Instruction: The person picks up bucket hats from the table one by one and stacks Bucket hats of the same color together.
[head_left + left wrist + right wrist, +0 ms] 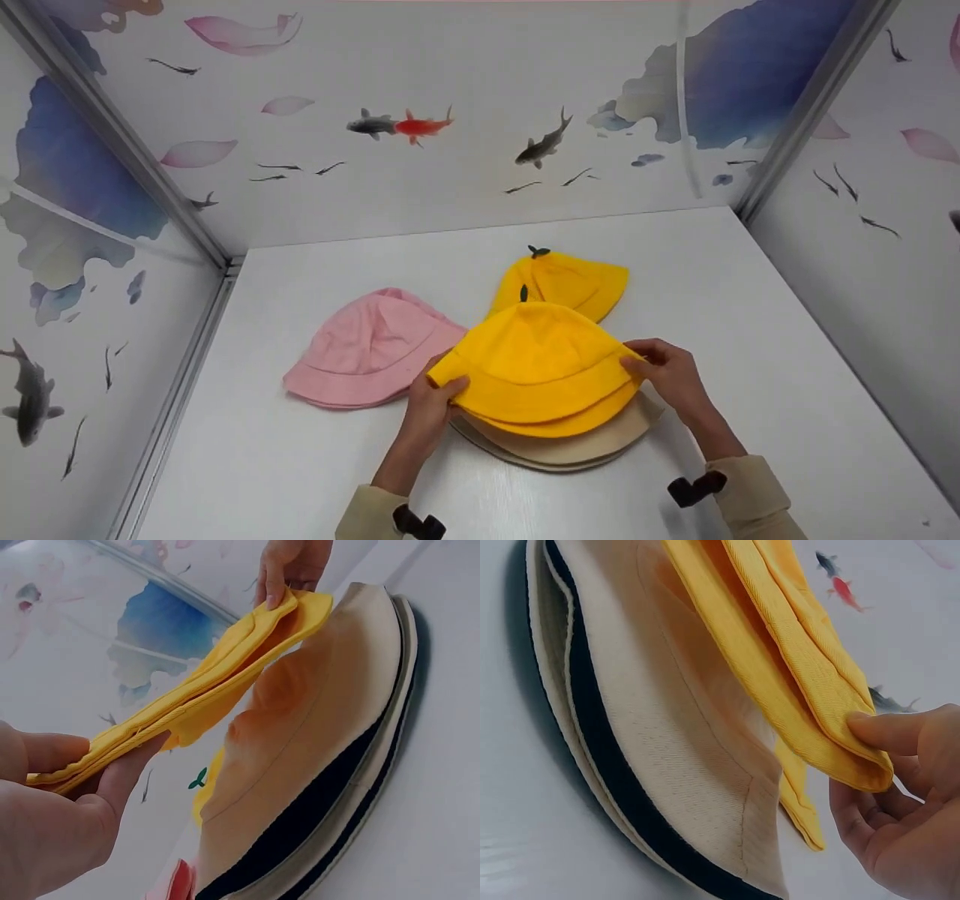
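Both hands hold a yellow bucket hat [540,360], folded flat, by the two ends of its brim. The left hand [431,405] pinches one end between thumb and fingers; the right hand [670,379] pinches the other. A dark green leaf tab [524,293] stands on its crown. Below it lies a beige hat [574,448] with a dark lining, and the wrist views show layered brims there. In the right wrist view the yellow brim [780,682] hangs close over the beige hat [667,712], with the right hand [907,787] at its corner.
A pink bucket hat [367,352] lies flat to the left. Behind the held hat is a second yellow hat [585,281] with a green leaf tab. All lie on a white table [300,480] enclosed by printed panels [480,60] at the back and sides.
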Motion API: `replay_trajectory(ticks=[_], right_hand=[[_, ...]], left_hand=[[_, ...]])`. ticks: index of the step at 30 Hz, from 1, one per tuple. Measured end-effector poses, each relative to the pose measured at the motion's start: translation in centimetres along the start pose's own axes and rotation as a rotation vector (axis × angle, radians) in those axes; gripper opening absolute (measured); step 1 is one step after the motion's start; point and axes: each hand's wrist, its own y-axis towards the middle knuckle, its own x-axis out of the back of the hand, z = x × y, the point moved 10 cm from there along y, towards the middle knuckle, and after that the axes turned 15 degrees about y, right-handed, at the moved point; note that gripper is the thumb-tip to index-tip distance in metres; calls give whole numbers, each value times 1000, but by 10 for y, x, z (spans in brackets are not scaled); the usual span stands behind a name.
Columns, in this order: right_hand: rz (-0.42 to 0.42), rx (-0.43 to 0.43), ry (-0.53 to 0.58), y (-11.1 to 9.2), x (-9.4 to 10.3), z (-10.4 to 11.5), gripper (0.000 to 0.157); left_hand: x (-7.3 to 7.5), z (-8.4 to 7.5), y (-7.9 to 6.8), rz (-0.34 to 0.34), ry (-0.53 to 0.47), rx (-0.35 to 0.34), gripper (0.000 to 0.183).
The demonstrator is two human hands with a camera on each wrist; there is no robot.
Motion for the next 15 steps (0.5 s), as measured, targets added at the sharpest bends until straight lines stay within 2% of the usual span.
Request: replay_trajectory(ticks=[6,15], right_hand=[[50,-10,4,3,-10,-3,42],[169,-49,-89,15,-23,-5,40]], left_hand=[[12,15,-11,-49,106,38,58],[22,27,-12,-72,86,69,59]])
